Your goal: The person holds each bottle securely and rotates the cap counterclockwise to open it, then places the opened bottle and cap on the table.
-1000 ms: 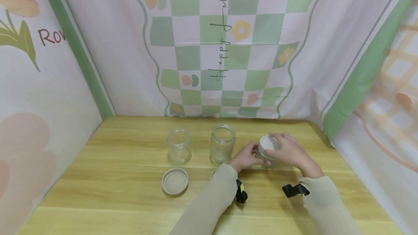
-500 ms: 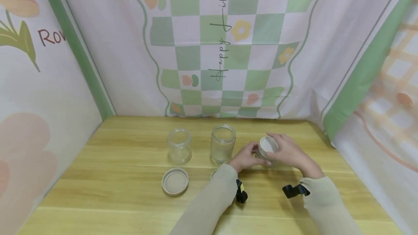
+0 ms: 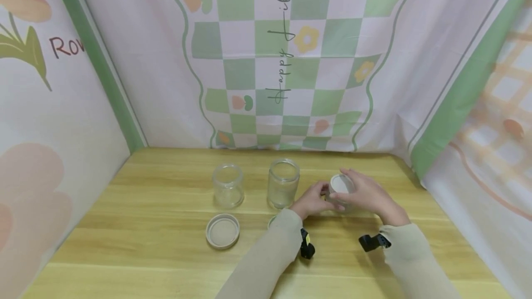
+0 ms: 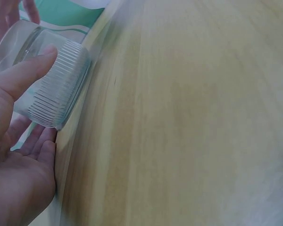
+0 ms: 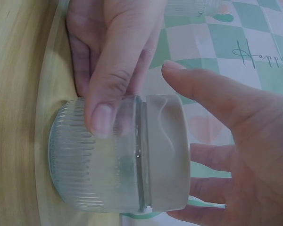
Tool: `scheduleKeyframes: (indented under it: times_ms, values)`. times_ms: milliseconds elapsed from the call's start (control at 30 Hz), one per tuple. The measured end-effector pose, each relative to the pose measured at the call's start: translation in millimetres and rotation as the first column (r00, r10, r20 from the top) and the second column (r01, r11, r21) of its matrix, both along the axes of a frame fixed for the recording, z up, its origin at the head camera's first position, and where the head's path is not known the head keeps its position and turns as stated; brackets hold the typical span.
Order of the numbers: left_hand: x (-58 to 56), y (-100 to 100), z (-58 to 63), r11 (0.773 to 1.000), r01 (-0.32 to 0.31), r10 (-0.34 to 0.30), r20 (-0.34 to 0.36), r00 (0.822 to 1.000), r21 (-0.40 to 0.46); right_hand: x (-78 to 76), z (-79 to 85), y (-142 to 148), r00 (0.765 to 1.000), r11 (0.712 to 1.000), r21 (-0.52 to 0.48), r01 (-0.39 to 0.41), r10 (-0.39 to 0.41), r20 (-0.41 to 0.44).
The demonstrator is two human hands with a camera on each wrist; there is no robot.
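A ribbed glass jar (image 5: 89, 165) stands upright at the right of the table, a pale lid (image 5: 169, 155) on its mouth. My left hand (image 3: 315, 200) grips the jar's side, thumb in front and fingers around the back, as the left wrist view shows too. Over the lid is my right hand (image 3: 370, 193). In the right wrist view its thumb stands away from the lid's edge, while the other fingers reach behind the lid, partly hidden by it. The hand is spread rather than clasped.
Two uncovered glass jars, a short one (image 3: 228, 186) and a taller one (image 3: 284, 183), stand left of the hands. A beige lid (image 3: 222, 231) lies before the short jar. Another lid (image 3: 272, 221) is mostly hidden by the left sleeve. A printed curtain (image 3: 274, 68) hangs behind the table.
My right hand has shifted slightly over the lid, and its thumb has moved left, spreading out from the fingers. The left hand and its jar have stayed in place.
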State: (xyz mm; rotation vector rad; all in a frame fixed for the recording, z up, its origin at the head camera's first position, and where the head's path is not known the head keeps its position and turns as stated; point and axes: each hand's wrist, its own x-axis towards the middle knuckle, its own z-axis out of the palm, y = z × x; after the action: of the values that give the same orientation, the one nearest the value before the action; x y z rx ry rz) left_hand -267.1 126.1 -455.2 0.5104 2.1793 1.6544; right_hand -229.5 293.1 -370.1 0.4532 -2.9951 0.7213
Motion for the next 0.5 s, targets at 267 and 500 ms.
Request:
scheduleKeyframes:
  times_ms: [267,500]
  values:
    - [-1.6,0.5,-2.8,1.000,-0.002,0.002,0.008,1.000,0.007,-3.5,-3.4,0.3,1.000,0.999,0.041,0.008,-0.007,-0.025]
    - [-3.2,2.3,-4.9,1.000,-0.008,0.008,0.011,1.000,0.014,-5.5,-3.0,0.8,0.999,0.991,0.128,0.038,-0.035,-0.026]
